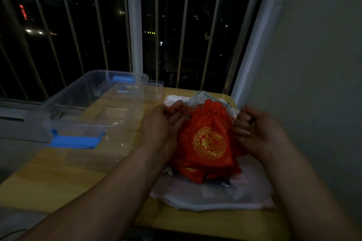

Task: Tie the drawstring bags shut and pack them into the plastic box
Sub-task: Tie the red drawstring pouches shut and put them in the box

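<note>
A red drawstring bag [209,139] with a gold round emblem lies on top of a pile of more red bags [193,172], its neck gathered. My left hand [162,121] pinches the red cord [183,108] left of the neck. My right hand [252,129] is curled tight to the right of the bag, gripping the cord's other end, which is mostly hidden. The clear plastic box [58,107] with blue latches stands open to the left, with no bags seen inside.
White and pale bags [211,195] lie under and behind the red pile on the wooden table [47,182]. A small clear container [155,89] stands behind the box. A barred window is beyond the table and a wall is close on the right.
</note>
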